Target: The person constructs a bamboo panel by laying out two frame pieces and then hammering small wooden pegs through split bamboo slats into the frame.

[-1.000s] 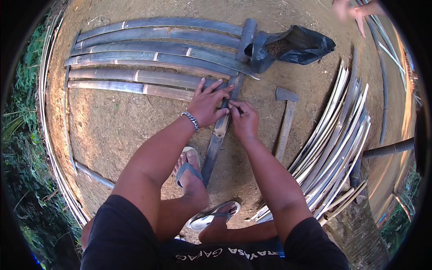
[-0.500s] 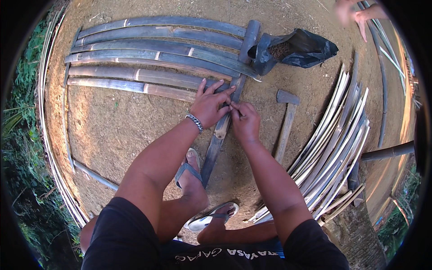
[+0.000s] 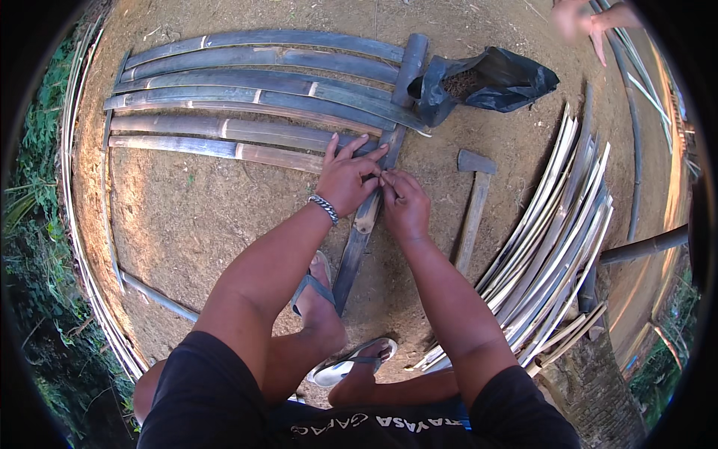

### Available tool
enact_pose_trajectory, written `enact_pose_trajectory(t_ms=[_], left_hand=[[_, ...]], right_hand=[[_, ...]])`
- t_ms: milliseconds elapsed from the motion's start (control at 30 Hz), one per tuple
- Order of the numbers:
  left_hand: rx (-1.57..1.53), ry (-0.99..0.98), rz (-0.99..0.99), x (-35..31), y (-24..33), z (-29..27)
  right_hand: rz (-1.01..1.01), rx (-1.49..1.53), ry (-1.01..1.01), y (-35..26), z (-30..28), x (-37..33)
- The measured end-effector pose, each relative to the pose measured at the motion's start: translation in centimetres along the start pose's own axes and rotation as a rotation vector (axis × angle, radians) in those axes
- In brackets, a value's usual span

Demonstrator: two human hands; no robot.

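Over the end of the lowest bamboo slat (image 3: 280,157), my left hand (image 3: 346,181) lies with its fingers spread, some touching the slats. Its thumb and a fingertip come close to my right hand (image 3: 405,206). Pinched together, the right fingertips meet at the dark bamboo crosspiece (image 3: 348,258), which slopes down toward my feet. Whatever they pinch is too small or hidden to name. Several split bamboo slats lie side by side across the crosspiece, running to a thin rail (image 3: 105,161) at the left.
An open black plastic bag (image 3: 516,81) holding small brown bits rests by the crosspiece's far end. A hatchet (image 3: 473,213) lies right of my right hand. Bundled bamboo strips (image 3: 550,247) are farther right. Another person's hand (image 3: 597,37) shows at the upper right.
Both hands stay at the same spot on the crosspiece, their grip nearly unchanged. The whole view has shifted only slightly.
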State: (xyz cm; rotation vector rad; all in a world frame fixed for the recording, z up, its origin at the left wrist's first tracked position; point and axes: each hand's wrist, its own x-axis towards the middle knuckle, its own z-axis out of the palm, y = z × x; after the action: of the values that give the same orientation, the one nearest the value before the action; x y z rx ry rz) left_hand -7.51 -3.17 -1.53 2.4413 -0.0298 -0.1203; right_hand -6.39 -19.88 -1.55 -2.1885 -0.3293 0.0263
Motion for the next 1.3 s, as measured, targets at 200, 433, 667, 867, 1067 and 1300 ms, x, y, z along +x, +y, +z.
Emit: enact_pose_trajectory(t_ms=[200,433,667,867,1067,1300], left_hand=[[-0.041,0.015,-0.013,0.0,0.1,-0.1],[-0.055,0.028,0.006,0.0,-0.1,0.0],[-0.04,0.035,-0.001,-0.1,-0.1,0.0],[-0.061,0.032,0.008,0.2,0.2,0.0],[-0.067,0.03,-0.005,-0.1,0.1,-0.3],[-0.099,0.018,-0.024,0.1,0.3,-0.2]], right_hand=[[0.049,0.038,0.009,0.0,0.1,0.0],[0.041,0.064,-0.006,-0.7,-0.5,0.3],[0.083,0.101,-0.059,-0.6,-0.6,0.3],[0.174,0.122,-0.042,0.1,-0.9,0.0],[0.085,-0.368,0.187,2.2,-6.9,-2.9],[0.497,-0.613,-0.01,5.3,-12.5,-7.0]])
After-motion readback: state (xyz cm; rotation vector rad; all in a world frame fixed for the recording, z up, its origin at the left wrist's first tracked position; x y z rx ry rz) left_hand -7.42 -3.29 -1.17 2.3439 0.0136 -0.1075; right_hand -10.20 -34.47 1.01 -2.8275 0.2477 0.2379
